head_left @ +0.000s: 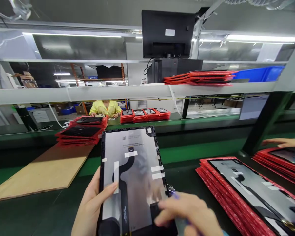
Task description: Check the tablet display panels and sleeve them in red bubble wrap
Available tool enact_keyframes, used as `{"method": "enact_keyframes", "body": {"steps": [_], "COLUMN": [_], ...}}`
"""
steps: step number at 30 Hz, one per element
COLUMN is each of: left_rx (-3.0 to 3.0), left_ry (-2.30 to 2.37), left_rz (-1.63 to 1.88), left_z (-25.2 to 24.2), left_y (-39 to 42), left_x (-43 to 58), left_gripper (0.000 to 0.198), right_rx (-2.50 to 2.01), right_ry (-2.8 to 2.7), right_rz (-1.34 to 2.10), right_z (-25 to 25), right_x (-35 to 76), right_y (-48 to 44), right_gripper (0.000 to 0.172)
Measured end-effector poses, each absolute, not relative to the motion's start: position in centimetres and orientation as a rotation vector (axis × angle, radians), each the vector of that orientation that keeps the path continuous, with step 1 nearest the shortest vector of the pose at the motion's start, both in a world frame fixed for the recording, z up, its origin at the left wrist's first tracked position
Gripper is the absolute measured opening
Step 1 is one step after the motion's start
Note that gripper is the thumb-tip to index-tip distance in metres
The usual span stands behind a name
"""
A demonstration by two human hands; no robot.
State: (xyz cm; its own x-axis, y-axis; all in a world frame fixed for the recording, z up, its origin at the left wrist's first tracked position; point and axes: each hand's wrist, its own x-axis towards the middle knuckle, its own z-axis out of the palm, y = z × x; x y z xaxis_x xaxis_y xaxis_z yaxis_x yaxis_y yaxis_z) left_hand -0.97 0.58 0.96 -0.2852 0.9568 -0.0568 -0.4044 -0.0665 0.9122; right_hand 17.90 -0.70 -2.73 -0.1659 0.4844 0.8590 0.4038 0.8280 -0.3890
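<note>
My left hand (92,203) grips the left edge of a tablet screen assembly (140,177), thumb on its silvery back. The panel is held tilted up, showing a black flex cable (124,193) and several white tape strips (158,172). My right hand (186,209), smeared by motion, is at the panel's lower right corner with its fingers curled. Purple bits show between those fingers, but what they belong to is unclear. To the right, a similar screen assembly (255,186) lies on a stack of red bubble-wrap pouches (226,193).
Red pouches with dark panels (83,131) are piled by a wooden board (44,167). More stacks (145,115) stand near a person in yellow (105,108). Another person's hand (285,142) rests over pouches at far right. A shelf beam (113,93) crosses ahead, beneath a monitor (168,34).
</note>
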Motion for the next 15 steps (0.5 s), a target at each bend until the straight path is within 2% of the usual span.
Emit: {"method": "enact_keyframes", "body": {"steps": [4, 7, 9, 11, 15], "left_rx": [0.703, 0.715, 0.724, 0.74, 0.766], "left_ry": [1.064, 1.026, 1.042, 1.048, 1.051], "left_rz": [1.635, 1.648, 1.656, 1.665, 1.686], "left_z": [1.2, 1.0, 0.9, 0.7, 0.4], "left_y": [0.4, 0.6, 0.7, 0.7, 0.7], "left_x": [-1.3, -1.3, -1.3, -1.1, -0.7], "left_gripper": [0.073, 0.083, 0.082, 0.078, 0.076], "right_rx": [-0.935, -0.97, -0.959, -0.977, -1.076], "right_ry": [-1.47, -1.59, -1.666, -1.674, -1.63], "right_rz": [0.392, 0.774, 0.959, 1.011, 0.922], "right_z": [-1.1, -0.3, -0.1, -0.3, -0.7], "right_x": [20.0, 20.2, 19.9, 19.6, 19.1], "right_y": [0.9, 2.5, 2.9, 3.0, 3.2], "right_gripper": [0.028, 0.027, 0.023, 0.019, 0.027]}}
